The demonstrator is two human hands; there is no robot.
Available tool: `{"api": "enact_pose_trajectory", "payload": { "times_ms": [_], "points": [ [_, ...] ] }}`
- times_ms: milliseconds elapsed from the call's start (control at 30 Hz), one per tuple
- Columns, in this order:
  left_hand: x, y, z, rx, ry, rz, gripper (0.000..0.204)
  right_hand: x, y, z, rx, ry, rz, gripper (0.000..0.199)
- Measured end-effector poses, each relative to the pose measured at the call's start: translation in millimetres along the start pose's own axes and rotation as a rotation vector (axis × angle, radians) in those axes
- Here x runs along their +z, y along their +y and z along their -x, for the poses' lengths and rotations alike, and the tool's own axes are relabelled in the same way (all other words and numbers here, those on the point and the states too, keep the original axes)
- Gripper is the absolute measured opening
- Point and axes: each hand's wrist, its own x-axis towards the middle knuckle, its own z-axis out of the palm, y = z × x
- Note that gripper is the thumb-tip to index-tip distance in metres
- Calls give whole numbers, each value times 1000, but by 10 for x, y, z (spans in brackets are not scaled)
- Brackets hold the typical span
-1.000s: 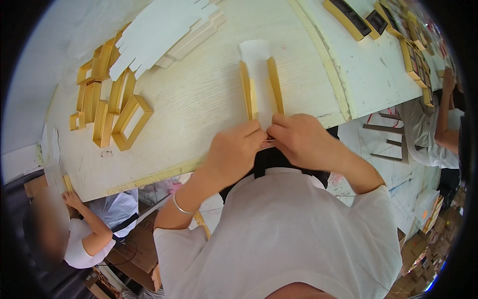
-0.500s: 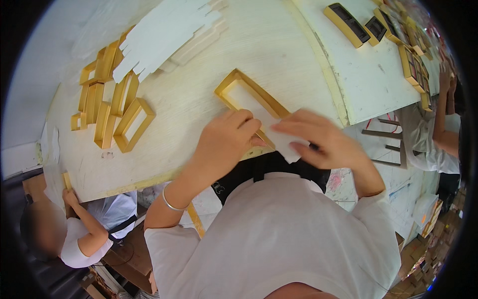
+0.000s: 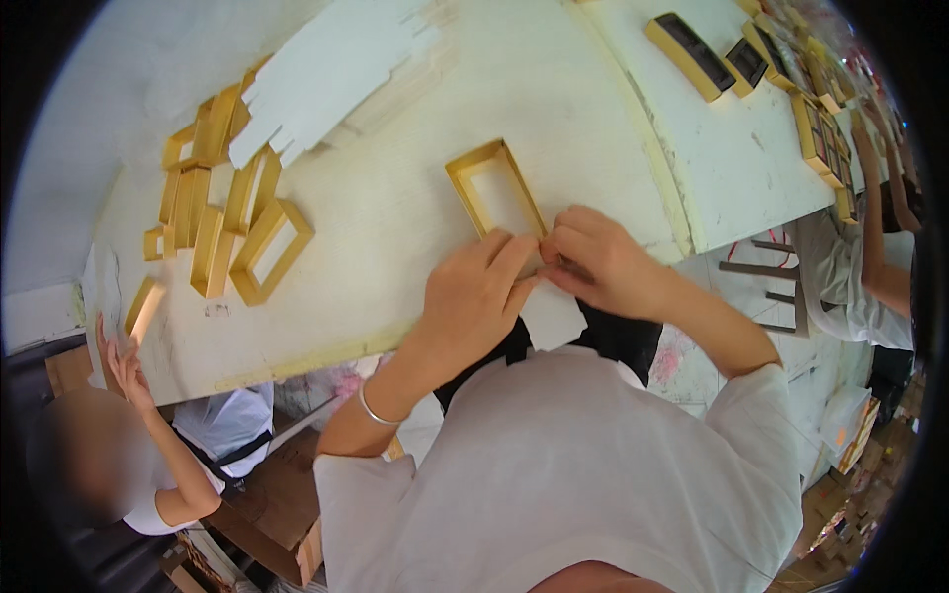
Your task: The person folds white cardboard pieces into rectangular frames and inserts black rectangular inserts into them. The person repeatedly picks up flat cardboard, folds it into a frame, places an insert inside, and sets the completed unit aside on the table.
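Observation:
An open gold cardboard frame (image 3: 471, 198), shaped like a rectangular box rim, lies on the white table in front of me. Its near end is covered by my fingers. My left hand (image 3: 470, 296) is closed on the near left part of that frame, fingertips pressed together. Beside it, almost touching, my right hand (image 3: 605, 259) pinches the near right corner with bent fingers. From under both hands a strip of white paper (image 3: 556, 324) sticks out past the table edge toward me. Exactly what the fingertips grip is partly hidden.
Several gold frames (image 3: 271, 253) stand at the left, beside a stack of ragged-edged white sheets (image 3: 326, 74). At far left a co-worker's hand (image 3: 129, 371) is near another gold frame (image 3: 145, 311). Gold boxes with black inserts (image 3: 689, 56) lie at the far right; people stand beyond.
My hands have come together at the frame's near end; the right hand, blurred over the white paper before, now pinches there. The frame has turned more upright. The co-worker's hand has opened beside a gold frame.

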Motion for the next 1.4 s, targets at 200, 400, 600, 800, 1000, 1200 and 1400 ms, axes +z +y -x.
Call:
{"api": "enact_pose_trajectory", "payload": {
  "times_ms": [200, 400, 600, 800, 1000, 1200, 1400],
  "points": [
    [-89, -60, 17, -180, -102, 208, 11, -87, -157, 231, -209, -80, 383, 60],
    [-268, -117, -134, -244, -341, 512, 33, 190, 2, 192, -174, 214, 77, 21],
    [-207, -147, -82, -226, -286, 506, 29, 270, -139, 76, 270, 336, -309, 35],
    [-60, -120, -35, -190, -38, 749, 34, 255, -33, 66, -47, 269, 174, 47],
    [42, -64, 52, -28, 112, 259, 34, 164, -21, 77, -181, 135, 396, 31],
    [24, -30, 58, -109, 42, 46, 47, 146, -75, -49, 70, -121, 285, 17],
    [-272, -44, -263, -167, -216, 101, 43, -145, 116, -168, 56, -155, -347, 29]
  ]
}}
